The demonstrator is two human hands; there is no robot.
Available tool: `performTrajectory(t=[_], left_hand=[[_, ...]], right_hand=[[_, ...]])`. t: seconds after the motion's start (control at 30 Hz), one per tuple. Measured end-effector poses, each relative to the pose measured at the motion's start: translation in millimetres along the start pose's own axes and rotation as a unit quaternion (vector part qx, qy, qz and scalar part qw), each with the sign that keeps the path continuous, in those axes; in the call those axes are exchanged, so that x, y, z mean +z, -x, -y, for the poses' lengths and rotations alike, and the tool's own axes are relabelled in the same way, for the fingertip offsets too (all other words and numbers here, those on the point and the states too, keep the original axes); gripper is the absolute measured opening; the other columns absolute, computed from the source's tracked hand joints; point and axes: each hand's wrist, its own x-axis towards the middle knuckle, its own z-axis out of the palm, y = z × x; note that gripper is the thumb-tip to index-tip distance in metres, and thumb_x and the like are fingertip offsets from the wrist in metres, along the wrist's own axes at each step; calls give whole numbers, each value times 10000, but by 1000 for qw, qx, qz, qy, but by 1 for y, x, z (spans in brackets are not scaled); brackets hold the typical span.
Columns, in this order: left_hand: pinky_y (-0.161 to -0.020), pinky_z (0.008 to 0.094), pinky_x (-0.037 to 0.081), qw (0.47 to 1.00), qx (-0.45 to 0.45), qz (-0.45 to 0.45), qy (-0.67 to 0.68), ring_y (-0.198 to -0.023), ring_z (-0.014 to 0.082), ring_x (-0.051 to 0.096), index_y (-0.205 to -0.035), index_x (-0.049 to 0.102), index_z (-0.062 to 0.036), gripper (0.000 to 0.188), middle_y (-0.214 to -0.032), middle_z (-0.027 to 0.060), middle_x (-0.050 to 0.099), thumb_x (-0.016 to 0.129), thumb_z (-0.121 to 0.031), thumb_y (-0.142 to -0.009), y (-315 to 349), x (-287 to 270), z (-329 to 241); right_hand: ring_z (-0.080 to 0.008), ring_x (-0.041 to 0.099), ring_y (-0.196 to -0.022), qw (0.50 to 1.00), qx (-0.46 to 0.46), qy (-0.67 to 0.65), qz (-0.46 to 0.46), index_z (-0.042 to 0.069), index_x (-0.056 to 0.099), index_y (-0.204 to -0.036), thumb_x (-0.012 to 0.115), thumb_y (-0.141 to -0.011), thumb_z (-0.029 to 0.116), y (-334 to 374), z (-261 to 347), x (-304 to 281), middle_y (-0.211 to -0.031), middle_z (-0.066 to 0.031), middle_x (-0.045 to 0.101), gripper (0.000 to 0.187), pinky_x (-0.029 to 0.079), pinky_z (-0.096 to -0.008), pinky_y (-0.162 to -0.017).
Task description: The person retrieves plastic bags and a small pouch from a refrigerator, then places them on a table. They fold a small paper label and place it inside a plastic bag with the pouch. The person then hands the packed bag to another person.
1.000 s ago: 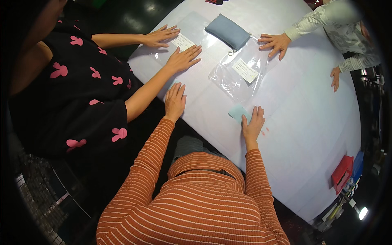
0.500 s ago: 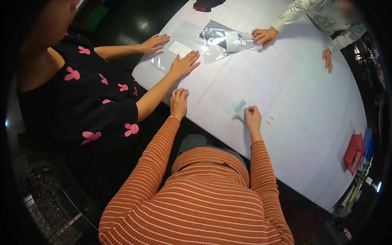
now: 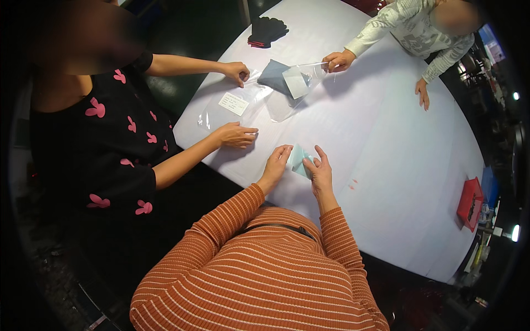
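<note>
Between my hands, just above the near part of the white table, is a small pale blue sheet (image 3: 298, 160), folded or creased, looking like thin paper or film. My left hand (image 3: 274, 170) pinches its left edge with the fingertips. From the right, the thumb of my right hand (image 3: 322, 175) presses on the sheet, its index finger raised; the lower fingers are partly hidden behind. Farther off lies a clear plastic bag (image 3: 281, 110) with a dark folded cloth (image 3: 274, 79) and a white card (image 3: 296, 83) on or in it.
At the left, a co-worker's hands (image 3: 236, 135) are at another clear bag with a white label (image 3: 233, 103). Across the white table (image 3: 397, 182), another person's hand (image 3: 338, 60) grips the cloth's bag. Black gloves (image 3: 268, 31) lie at the far edge, a red bin (image 3: 470, 204) at the right.
My hands have come together around the pale blue sheet, the left moving right and the right moving left. The left co-worker's hands have shifted; the bag with the cloth is lifted at one edge.
</note>
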Motion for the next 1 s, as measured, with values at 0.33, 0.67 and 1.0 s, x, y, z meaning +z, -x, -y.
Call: performTrajectory(t=[0.33,0.67,1.0], left_hand=[[-1086,519,153,811,415,-204,-359,-1355,364,133,-1341,330,-42,679,-1429,193,233,674,-192,-774,-127,1,-88],[-744,372,488,839,256,-4,-480,-846,243,641,-1109,578,-60,357,-849,89,666,670,-129,-771,-174,26,-127],[-765,347,413,714,420,-44,-558,-774,201,580,-1015,568,-47,266,-828,46,582,629,-60,-756,-56,89,-77]], right_hand=[[-137,462,-539,998,34,19,46,45,512,-757,432,-806,48,-55,-2,-98,-646,-58,489,94,370,-255,-475],[-115,481,-560,932,-134,333,52,19,617,-806,667,-764,538,-149,101,-1,-586,-8,507,523,400,-254,-545],[-172,607,-688,896,-211,390,-22,11,672,-967,636,-804,309,-120,103,20,-739,-81,653,343,463,-286,-656]])
